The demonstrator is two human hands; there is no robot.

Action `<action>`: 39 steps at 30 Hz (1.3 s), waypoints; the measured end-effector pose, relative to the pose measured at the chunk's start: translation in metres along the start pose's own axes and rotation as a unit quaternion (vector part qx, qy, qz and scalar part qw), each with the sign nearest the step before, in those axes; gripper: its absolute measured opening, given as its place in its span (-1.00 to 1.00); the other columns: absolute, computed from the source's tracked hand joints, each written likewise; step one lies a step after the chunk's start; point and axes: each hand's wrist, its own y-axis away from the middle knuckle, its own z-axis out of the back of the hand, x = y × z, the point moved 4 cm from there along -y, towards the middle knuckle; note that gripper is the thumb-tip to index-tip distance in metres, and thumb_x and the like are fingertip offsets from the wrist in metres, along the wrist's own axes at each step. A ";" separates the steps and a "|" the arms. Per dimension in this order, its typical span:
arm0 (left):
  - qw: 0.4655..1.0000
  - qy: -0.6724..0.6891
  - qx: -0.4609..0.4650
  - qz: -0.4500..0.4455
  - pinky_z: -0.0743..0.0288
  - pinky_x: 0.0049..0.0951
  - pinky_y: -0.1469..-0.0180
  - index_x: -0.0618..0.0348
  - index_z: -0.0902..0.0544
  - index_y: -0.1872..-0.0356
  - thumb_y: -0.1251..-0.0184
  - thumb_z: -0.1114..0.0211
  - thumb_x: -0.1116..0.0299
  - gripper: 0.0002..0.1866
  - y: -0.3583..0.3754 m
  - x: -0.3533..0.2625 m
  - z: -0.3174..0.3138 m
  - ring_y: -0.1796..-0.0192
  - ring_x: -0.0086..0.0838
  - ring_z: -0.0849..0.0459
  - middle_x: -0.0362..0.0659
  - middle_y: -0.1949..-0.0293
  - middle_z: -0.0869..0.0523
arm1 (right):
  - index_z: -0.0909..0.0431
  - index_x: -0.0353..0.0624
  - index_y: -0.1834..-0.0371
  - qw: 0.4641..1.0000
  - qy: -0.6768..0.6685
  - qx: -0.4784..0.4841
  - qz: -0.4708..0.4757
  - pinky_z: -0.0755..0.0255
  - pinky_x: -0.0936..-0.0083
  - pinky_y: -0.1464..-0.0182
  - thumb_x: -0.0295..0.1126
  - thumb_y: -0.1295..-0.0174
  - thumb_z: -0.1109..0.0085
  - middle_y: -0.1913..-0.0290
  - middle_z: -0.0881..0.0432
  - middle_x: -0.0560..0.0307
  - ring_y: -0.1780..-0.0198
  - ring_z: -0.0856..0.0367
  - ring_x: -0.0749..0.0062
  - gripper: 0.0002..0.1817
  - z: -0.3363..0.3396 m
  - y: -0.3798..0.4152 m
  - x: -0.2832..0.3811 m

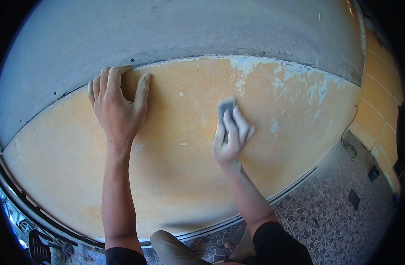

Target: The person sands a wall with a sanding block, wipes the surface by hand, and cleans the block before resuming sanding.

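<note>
My left hand point(116, 101) rests at the upper edge of a yellow-orange panel point(176, 128), thumb spread away from the fingers, holding nothing. The fingertips reach the seam where the panel meets a grey surface. Right of the middle, my right hand point(232, 137) is closed on a small grey piece of sandpaper point(226, 107) and presses it flat to the panel. Pale dust coats these fingers, and the hand is slightly blurred. The sandpaper's lower part is hidden under the fingers. Patches of whitish, worn coating point(295, 75) show on the panel's upper right.
A smooth grey surface point(189, 31) curves above the panel. Patterned floor tiles point(317, 216) lie at the lower right, below the panel's rim. A yellow tiled wall point(375, 97) stands at the far right. A black plastic chair point(39, 247) is at the bottom left.
</note>
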 end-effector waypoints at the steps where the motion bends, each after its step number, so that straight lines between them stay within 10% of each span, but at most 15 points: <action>1: 1.000 -0.001 0.004 0.009 -0.41 -0.17 -0.32 0.13 -0.75 -0.01 -0.42 -0.57 0.18 -0.69 0.000 0.001 0.000 -0.06 -0.23 -0.61 -0.20 0.11 -0.70 | -0.75 -0.26 -0.25 0.999 0.004 -0.032 -0.009 -0.33 0.16 -0.25 -0.43 -0.43 -0.37 -0.36 -0.70 -0.12 -0.16 -0.59 0.07 -0.64 -0.013 -0.043 -0.007; 11: 1.000 0.014 0.014 0.011 -0.39 -0.15 -0.32 0.14 -0.76 0.02 -0.35 -0.60 0.15 -0.65 -0.001 0.001 0.001 -0.01 -0.23 -0.60 -0.20 0.15 -0.69 | -0.78 -0.11 -0.31 0.998 0.058 0.015 0.014 -0.28 0.21 -0.30 -0.33 -0.46 -0.35 -0.41 -0.69 0.11 -0.15 -0.55 0.17 -0.61 -0.023 -0.083 0.011; 15: 1.000 -0.014 0.006 0.019 -0.37 -0.13 -0.34 0.15 -0.76 0.01 -0.34 -0.59 0.12 -0.63 -0.001 -0.001 -0.002 -0.02 -0.21 -0.59 -0.18 0.12 -0.69 | -0.79 -0.07 -0.31 0.988 0.025 -0.088 -0.124 -0.29 0.19 -0.28 -0.36 -0.49 -0.31 -0.42 -0.69 0.13 -0.15 -0.56 0.13 -0.64 -0.034 -0.103 0.004; 21: 1.000 0.008 0.024 0.005 -0.38 -0.11 -0.35 0.17 -0.75 -0.04 -0.33 -0.60 0.10 -0.57 0.000 0.005 0.003 -0.05 -0.18 -0.60 -0.17 0.10 -0.69 | -0.82 -0.04 -0.29 0.995 -0.043 0.072 0.047 -0.33 0.26 -0.25 -0.34 -0.39 -0.44 -0.45 -0.68 0.04 -0.10 -0.55 0.13 -0.60 -0.015 -0.042 0.026; 28: 0.995 -0.022 0.101 0.019 -0.40 -0.14 -0.38 0.15 -0.72 -0.16 -0.41 -0.56 0.10 -0.55 -0.003 -0.001 0.008 -0.20 -0.16 -0.61 -0.15 -0.03 -0.73 | -0.74 -0.19 -0.38 0.961 -0.002 -0.143 -0.239 -0.29 0.16 -0.27 -0.32 -0.49 -0.33 -0.46 -0.66 -0.08 -0.32 -0.60 0.24 -0.57 -0.007 -0.050 -0.055; 32: 0.992 0.001 0.124 0.010 -0.39 -0.12 -0.40 0.16 -0.71 -0.19 -0.42 -0.55 0.06 -0.51 -0.006 0.002 0.013 -0.21 -0.14 -0.61 -0.12 -0.07 -0.73 | -0.77 0.00 -0.38 0.993 -0.069 0.090 -0.012 -0.28 0.20 -0.23 -0.30 -0.48 -0.30 -0.46 -0.68 0.12 -0.11 -0.55 0.29 -0.57 0.000 0.008 0.020; 35: 0.989 0.009 0.143 -0.019 -0.38 -0.11 -0.41 0.17 -0.70 -0.20 -0.41 -0.56 0.03 -0.48 -0.007 0.003 0.019 -0.22 -0.13 -0.61 -0.11 -0.07 -0.73 | -0.80 0.05 -0.35 0.990 -0.029 0.076 0.115 -0.28 0.28 -0.21 -0.32 -0.46 -0.31 -0.44 -0.70 0.18 -0.05 -0.52 0.30 -0.59 0.031 0.053 -0.009; 39: 0.991 -0.016 0.130 -0.034 -0.38 -0.09 -0.41 0.17 -0.69 -0.19 -0.38 -0.58 0.01 -0.45 -0.006 -0.003 0.014 -0.22 -0.12 -0.61 -0.10 -0.07 -0.73 | -0.81 -0.04 -0.31 0.984 0.045 -0.047 -0.167 -0.29 0.23 -0.28 -0.36 -0.43 -0.34 -0.41 -0.72 0.07 -0.19 -0.58 0.18 -0.60 0.030 -0.019 -0.086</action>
